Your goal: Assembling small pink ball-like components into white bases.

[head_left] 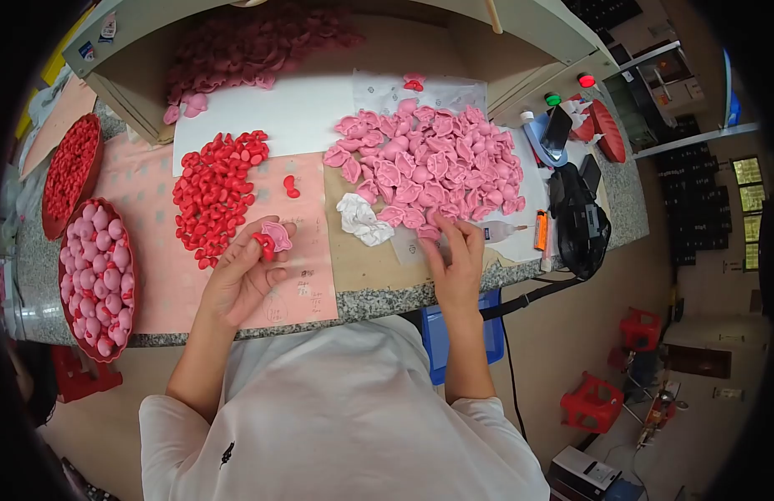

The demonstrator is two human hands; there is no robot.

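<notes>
My left hand [247, 271] is closed on a small pink petal-edged shell piece [278, 235] together with a glossy red piece [264, 245]. To its upper left spreads a heap of rounded red pieces [213, 192], with a few red ones [292, 187] lying apart on the pink paper. At the near edge of a large pile of pink hollow shell pieces [437, 159], my right hand [455, 263] has thumb and forefinger around one pink piece [429, 232]. A crumpled white tissue [364, 220] lies left of that hand.
At the left stand a red tray of pink-and-red balls [130, 292] and another tray of red pieces [49, 225]. More pink pieces [245, 50] fill the cabinet's back. A black bag [581, 225], an orange lighter [541, 230] and a phone [557, 129] lie right.
</notes>
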